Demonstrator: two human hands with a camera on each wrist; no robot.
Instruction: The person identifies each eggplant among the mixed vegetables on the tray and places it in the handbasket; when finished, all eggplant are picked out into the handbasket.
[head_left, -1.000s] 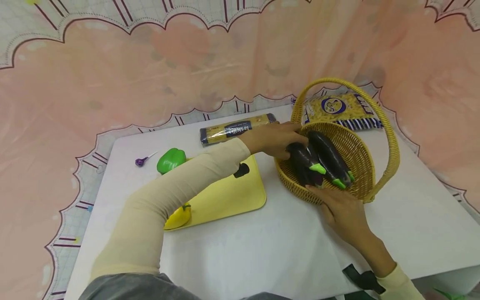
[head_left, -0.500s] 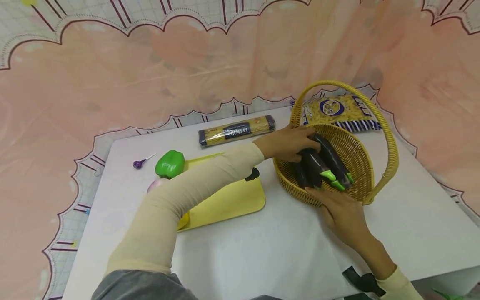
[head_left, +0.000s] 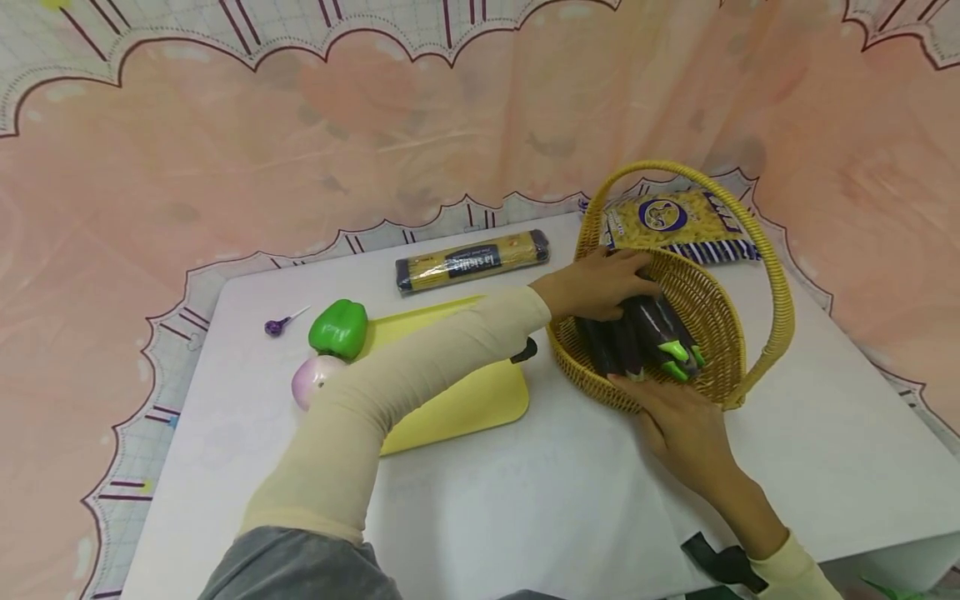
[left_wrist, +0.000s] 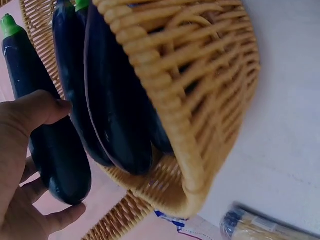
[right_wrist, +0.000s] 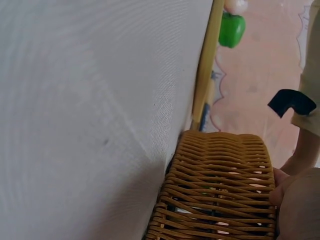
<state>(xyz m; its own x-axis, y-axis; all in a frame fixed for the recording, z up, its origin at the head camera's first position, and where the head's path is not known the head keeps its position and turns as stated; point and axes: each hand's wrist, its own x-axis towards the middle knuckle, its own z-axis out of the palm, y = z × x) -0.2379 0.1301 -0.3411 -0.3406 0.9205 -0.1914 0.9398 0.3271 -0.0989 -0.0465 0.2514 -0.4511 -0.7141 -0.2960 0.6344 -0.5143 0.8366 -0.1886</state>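
Several dark eggplants (head_left: 606,348) with green stem ends lie in a yellow wicker basket (head_left: 723,321) on the right of the table. My left hand (head_left: 603,285) reaches in over the basket's left side. In the left wrist view it holds one eggplant (left_wrist: 62,160), thumb across the top and fingers beneath, above the others (left_wrist: 112,100). My right hand (head_left: 692,429) grips the near rim of the basket. The right wrist view shows its fingers at the rim, beside the woven wall (right_wrist: 220,175); the fingertips are partly hidden.
A yellow tray (head_left: 480,400) lies left of the basket, partly under my left arm. Near it are a green bell pepper (head_left: 339,328), an onion (head_left: 311,382) and a purple lollipop (head_left: 276,327). A spaghetti pack (head_left: 472,262) and a pasta bag (head_left: 675,218) lie at the back.
My left hand has moved to the right inside the basket, with the held eggplant shifting right against another one. My right hand stays at the near rim.
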